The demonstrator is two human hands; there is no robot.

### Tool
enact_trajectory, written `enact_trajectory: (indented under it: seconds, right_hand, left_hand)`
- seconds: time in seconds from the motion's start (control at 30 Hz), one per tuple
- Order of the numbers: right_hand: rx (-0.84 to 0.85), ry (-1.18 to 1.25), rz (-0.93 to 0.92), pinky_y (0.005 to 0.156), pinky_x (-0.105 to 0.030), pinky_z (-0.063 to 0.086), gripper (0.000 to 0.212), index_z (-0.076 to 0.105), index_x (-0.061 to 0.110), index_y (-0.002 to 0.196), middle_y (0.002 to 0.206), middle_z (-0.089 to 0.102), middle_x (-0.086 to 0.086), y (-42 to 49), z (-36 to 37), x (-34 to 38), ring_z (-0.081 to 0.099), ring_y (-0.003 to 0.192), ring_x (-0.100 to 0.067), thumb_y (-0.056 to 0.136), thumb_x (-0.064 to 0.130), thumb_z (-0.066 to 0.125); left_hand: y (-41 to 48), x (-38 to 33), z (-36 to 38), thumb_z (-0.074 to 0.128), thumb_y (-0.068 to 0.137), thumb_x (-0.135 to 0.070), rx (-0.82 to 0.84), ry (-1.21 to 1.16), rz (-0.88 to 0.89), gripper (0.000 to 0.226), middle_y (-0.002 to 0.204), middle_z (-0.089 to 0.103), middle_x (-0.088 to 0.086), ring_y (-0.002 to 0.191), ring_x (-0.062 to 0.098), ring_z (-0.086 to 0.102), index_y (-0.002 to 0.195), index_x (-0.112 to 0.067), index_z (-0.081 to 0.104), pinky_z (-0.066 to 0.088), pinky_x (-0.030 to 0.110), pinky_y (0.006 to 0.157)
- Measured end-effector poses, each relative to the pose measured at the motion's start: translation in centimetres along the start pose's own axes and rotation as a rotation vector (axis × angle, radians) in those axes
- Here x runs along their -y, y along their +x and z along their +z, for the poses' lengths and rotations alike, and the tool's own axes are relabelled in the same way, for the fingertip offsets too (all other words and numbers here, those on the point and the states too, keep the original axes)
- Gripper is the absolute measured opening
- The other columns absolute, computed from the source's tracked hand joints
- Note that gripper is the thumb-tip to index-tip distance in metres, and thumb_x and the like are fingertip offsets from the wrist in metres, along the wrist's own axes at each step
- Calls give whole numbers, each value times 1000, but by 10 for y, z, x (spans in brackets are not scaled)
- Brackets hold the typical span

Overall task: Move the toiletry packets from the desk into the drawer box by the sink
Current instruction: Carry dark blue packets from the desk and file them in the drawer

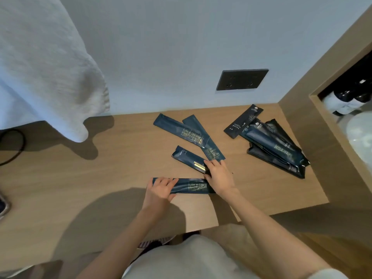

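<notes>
Far to the left of the dark rectangular socket plate on the wall, a white waffle-weave towel hangs down to the pale wood-grain tabletop, soft and thick-looking.

Well below the plate and to its left, the left hand has its grip closed on one end of a long flat dark blue foil packet lying across the tabletop, fingers curled over its far edge. Nearer under the plate, the right hand appears to pinch the near end of a shorter dark blue packet with a gold strip, thumb and fingers on either side of it. The same hand covers the long packet's other end.

Between that hand and the plate, two more long blue packets lie crossed. Below the plate and to its right sits a loose heap of glossy dark packets, with a matte black toothbrush packet leaning at its back. Far right of the plate a pale rounded sink basin shows. The drawer box is out of sight.

The packets look thin, slick and limp. To my eye the danger is in gathering too many at once: film sliding on film, one could slip from a pinch and drop on the way to the sink. Held by one end, a long packet would likely droop and snag.
</notes>
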State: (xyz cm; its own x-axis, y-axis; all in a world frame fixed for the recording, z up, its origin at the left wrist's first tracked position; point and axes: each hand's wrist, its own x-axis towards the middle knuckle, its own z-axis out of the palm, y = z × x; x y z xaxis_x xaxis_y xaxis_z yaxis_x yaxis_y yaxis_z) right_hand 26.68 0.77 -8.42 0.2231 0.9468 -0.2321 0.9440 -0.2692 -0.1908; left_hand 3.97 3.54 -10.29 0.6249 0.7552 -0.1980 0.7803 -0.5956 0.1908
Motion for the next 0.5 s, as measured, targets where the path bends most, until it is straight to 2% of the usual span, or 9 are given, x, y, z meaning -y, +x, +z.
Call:
enact_trajectory:
  seconds: [0.07,0.1,0.13,0.2,0.23,0.3,0.4,0.5]
  right_hand:
    - [1,-63,-45,95,-36,45,50,40,17,143,134,54,-2,-1,-3,-2,44,118,-24,95,24,50]
    - [5,-97,-71,95,-36,45,49,41,15,142,132,55,-4,-2,-4,-4,46,116,-25,94,24,49]
    - [4,-116,-90,94,-37,45,48,44,14,140,130,57,-5,-3,-7,-5,48,115,-26,93,24,48]
    - [3,-90,-106,93,-38,45,41,49,14,133,126,59,-7,-3,-10,-10,49,113,-27,93,20,47]
    - [-2,-59,-107,93,-39,45,37,51,14,130,124,60,-7,-3,-11,-13,49,112,-27,93,16,47]
    - [-50,26,-85,90,-39,46,32,57,16,122,118,63,-7,-4,-13,-20,51,109,-26,92,10,47]
    - [-185,232,12,84,-37,51,28,62,17,119,109,66,-6,-10,-23,-27,58,101,-24,94,11,52]
    - [-265,438,109,75,-23,49,23,65,16,115,102,68,-1,-22,-41,-36,60,91,-15,95,14,54]
  left_hand:
    - [0,-4,-2,93,42,-26,-29,7,-1,62,84,73,-6,78,15,70,101,-24,73,58,35,76]
    - [1,-6,-5,91,45,-19,-27,-9,-12,63,89,72,-6,82,15,69,105,-23,72,56,32,77]
    - [1,-10,-9,84,58,-14,-29,-21,-35,62,102,70,-5,95,17,67,116,-23,67,52,30,85]
    - [4,-15,-10,56,86,-7,19,-30,-91,57,132,54,-2,123,20,49,139,-24,44,35,32,103]
    - [5,-16,-10,47,90,-5,63,-41,-117,56,137,49,-2,128,21,44,142,-24,38,30,32,104]
    - [4,-17,-10,42,93,-5,63,-55,-138,52,136,50,0,125,22,46,141,-24,39,30,31,102]
    - [-2,-17,-11,42,95,-7,7,-98,-165,47,128,56,-1,116,23,54,138,-27,44,37,33,96]
    - [-10,-19,-18,43,97,-12,-68,-162,-222,41,120,63,-3,106,22,60,134,-29,49,44,33,86]
